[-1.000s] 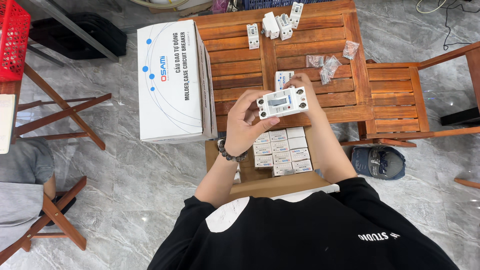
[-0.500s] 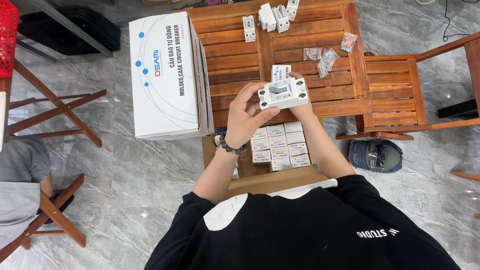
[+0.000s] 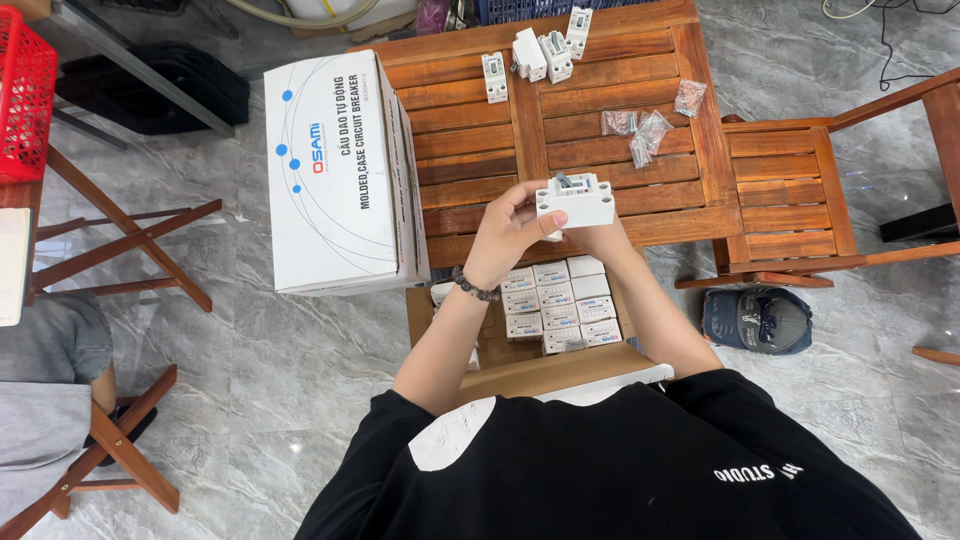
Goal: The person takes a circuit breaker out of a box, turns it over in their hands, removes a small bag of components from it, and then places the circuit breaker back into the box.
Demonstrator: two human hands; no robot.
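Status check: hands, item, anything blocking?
Left hand and right hand both grip white breaker. Held above wooden table. Open carton of small boxes below. Nothing blocking.

Slatted wooden table (image 3: 470, 150), white breakers (image 3: 530, 55), plastic bags (image 3: 645, 128)

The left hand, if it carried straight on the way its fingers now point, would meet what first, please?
The left hand points right, its fingers already on the white circuit breaker held with the right hand. Past that, probably the slatted wooden table; depth is unclear.
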